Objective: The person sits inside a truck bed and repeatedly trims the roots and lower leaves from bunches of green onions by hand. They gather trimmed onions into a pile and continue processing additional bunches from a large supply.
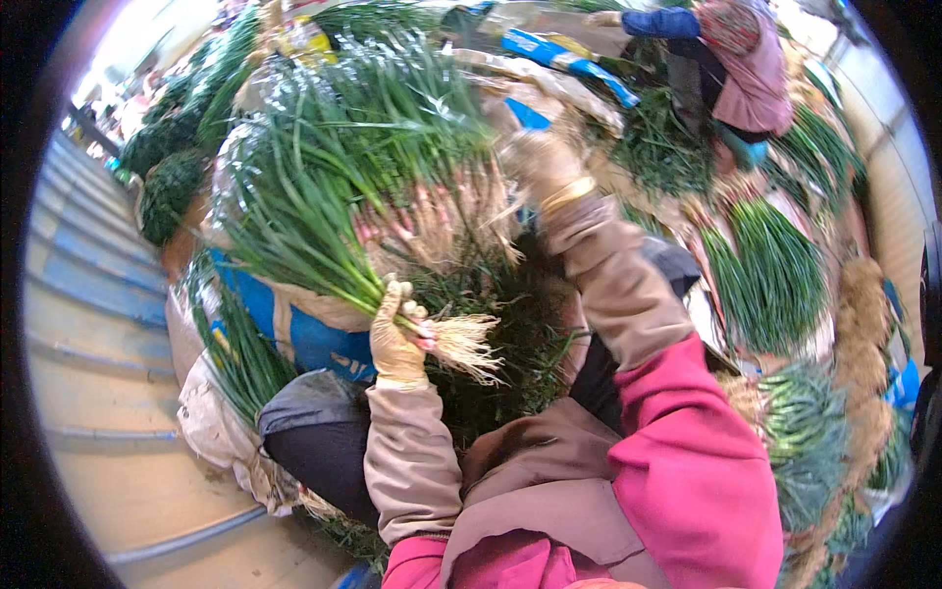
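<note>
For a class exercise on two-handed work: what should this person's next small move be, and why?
Probably, the right hand should add a little from the leafy pile to the bunch: the left hand grips it near its roots, and the right hand, though blurred, is beside the pile's root ends.

Landmark: blue sack (329, 342), partly covered. Left of it, ribbed sheeting (93, 363), tan with bluish bands. Just below-left of it, crumpled whitish sack (221, 427). Well above it, yellow item (312, 41), mostly hidden. Up-right of it, blue-and-white wrapper (571, 65); beyond that, co-worker (748, 88), bent over, pink top, blue sleeve, reddish patterned headwear. Far right of it, rough brown band (856, 353), material unclear.
</note>
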`<action>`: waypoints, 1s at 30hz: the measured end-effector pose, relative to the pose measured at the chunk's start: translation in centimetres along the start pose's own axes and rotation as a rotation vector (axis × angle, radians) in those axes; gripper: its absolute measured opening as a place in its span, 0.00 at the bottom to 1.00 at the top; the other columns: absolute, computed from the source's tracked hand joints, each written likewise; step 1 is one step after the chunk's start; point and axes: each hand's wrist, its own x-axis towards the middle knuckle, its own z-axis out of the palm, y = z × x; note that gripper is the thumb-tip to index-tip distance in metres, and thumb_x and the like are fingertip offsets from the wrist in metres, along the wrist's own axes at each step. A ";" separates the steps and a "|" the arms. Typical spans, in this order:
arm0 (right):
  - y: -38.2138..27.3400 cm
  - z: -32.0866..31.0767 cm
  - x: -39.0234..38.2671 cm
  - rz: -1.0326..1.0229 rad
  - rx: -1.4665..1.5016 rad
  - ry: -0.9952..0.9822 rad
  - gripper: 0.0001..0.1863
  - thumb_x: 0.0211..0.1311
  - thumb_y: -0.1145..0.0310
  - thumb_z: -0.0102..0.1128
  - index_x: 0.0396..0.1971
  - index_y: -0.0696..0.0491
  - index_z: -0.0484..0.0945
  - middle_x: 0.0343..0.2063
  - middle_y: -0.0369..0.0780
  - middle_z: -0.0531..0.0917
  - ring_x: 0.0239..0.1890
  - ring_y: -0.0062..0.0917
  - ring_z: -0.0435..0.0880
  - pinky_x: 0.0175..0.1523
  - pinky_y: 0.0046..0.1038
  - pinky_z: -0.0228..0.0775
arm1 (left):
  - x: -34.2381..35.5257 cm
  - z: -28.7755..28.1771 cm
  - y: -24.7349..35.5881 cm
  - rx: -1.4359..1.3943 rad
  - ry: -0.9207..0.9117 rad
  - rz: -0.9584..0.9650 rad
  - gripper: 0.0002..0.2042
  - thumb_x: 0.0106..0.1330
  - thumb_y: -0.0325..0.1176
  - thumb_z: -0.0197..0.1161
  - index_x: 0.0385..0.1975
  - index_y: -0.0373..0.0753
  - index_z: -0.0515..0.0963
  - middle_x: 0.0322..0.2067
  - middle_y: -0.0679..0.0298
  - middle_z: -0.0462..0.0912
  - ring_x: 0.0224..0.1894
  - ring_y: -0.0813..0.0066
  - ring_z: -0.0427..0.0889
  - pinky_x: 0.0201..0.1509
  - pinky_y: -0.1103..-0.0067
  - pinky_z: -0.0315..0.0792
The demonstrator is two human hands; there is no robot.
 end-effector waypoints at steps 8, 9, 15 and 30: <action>11.2 -23.7 -17.3 0.680 -0.222 -0.108 0.20 0.54 0.62 0.54 0.49 0.49 0.69 0.46 0.41 0.71 0.51 0.29 0.67 0.56 0.27 0.56 | -0.6 -0.3 0.4 0.043 -0.136 -0.170 0.05 0.62 0.39 0.58 0.33 0.48 0.76 0.17 0.73 0.72 0.14 0.80 0.67 0.08 0.81 0.59; 13.3 -23.9 -21.9 0.763 -0.338 -0.181 0.27 0.52 0.61 0.55 0.55 0.48 0.67 0.53 0.45 0.70 0.58 0.34 0.66 0.64 0.30 0.54 | -0.3 -0.5 0.4 0.044 -0.131 -0.179 0.05 0.62 0.38 0.58 0.35 0.48 0.76 0.17 0.73 0.73 0.14 0.80 0.67 0.08 0.80 0.59; 17.8 -18.4 -41.1 0.561 -0.804 -0.565 0.32 0.50 0.59 0.55 0.58 0.44 0.62 0.59 0.56 0.57 0.64 0.35 0.55 0.66 0.32 0.48 | -0.2 -0.3 0.1 0.053 -0.114 -0.061 0.10 0.62 0.32 0.57 0.42 0.49 0.73 0.18 0.72 0.72 0.15 0.80 0.68 0.08 0.82 0.60; -7.7 8.1 -2.8 -0.219 -0.234 -0.361 0.11 0.53 0.64 0.54 0.35 0.53 0.73 0.33 0.47 0.78 0.38 0.41 0.77 0.42 0.35 0.70 | -0.1 -0.8 0.0 -0.061 -0.062 0.010 0.08 0.57 0.23 0.58 0.36 0.39 0.74 0.34 0.57 0.81 0.18 0.79 0.73 0.17 0.82 0.68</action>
